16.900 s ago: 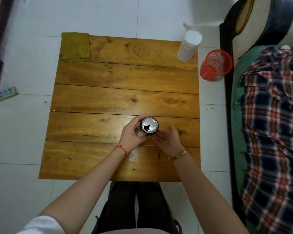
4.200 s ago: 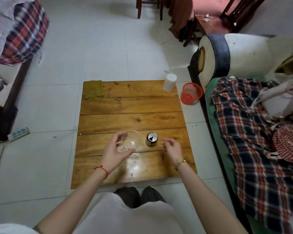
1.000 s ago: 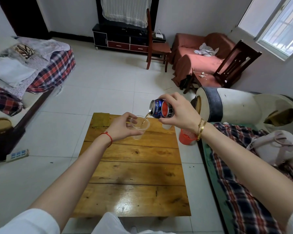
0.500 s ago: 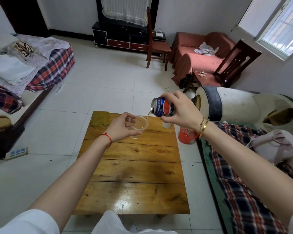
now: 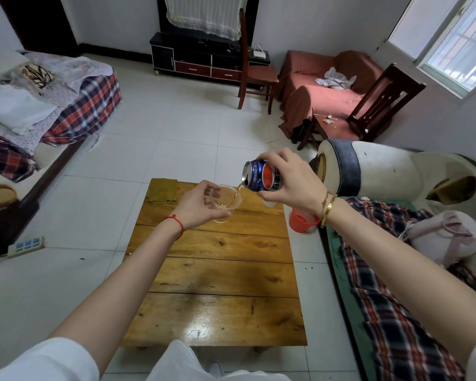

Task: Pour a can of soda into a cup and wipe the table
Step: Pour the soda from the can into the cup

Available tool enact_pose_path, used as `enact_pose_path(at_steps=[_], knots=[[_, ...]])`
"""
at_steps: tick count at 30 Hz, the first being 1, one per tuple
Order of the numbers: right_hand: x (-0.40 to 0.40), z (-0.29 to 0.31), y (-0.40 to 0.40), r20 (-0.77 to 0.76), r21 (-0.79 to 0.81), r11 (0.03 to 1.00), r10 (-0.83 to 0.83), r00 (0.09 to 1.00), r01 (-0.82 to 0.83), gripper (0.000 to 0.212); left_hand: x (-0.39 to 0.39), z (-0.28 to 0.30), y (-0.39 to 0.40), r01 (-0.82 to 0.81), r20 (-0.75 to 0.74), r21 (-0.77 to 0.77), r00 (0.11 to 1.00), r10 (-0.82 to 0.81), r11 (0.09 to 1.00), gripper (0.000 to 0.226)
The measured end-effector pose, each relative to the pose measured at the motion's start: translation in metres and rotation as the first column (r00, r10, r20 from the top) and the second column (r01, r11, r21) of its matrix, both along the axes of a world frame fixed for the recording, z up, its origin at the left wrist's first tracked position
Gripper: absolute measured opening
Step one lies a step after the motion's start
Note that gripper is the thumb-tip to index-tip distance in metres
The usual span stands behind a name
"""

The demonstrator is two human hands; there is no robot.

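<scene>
Near the frame centre, the clear cup (image 5: 225,202) is held by the left hand (image 5: 198,205) above the table (image 5: 217,270). Just to its right, the can (image 5: 261,176) is gripped by the right hand (image 5: 289,178), its long axis nearly horizontal, its mouth pointed left over the rim.

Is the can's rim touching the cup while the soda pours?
Apart. The head view shows the can held above and right of the cup, with only a thin stream of soda bridging the gap.
</scene>
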State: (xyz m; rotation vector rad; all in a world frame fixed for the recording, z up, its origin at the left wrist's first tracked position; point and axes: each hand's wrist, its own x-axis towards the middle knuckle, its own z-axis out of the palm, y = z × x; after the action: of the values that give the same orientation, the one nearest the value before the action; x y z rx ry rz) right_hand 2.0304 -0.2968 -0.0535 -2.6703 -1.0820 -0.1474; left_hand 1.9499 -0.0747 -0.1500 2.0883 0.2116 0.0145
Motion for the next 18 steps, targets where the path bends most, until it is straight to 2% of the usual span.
enact_pose_path(at_steps=[18], knots=[[-0.0042,0.0016,-0.0005,0.004,0.009,1.0,0.003,1.0,-0.003,0.068,-0.0034,-0.0002,0.0023,-0.023,0.019,-0.003,1.0,0.023,1.0,0.07]])
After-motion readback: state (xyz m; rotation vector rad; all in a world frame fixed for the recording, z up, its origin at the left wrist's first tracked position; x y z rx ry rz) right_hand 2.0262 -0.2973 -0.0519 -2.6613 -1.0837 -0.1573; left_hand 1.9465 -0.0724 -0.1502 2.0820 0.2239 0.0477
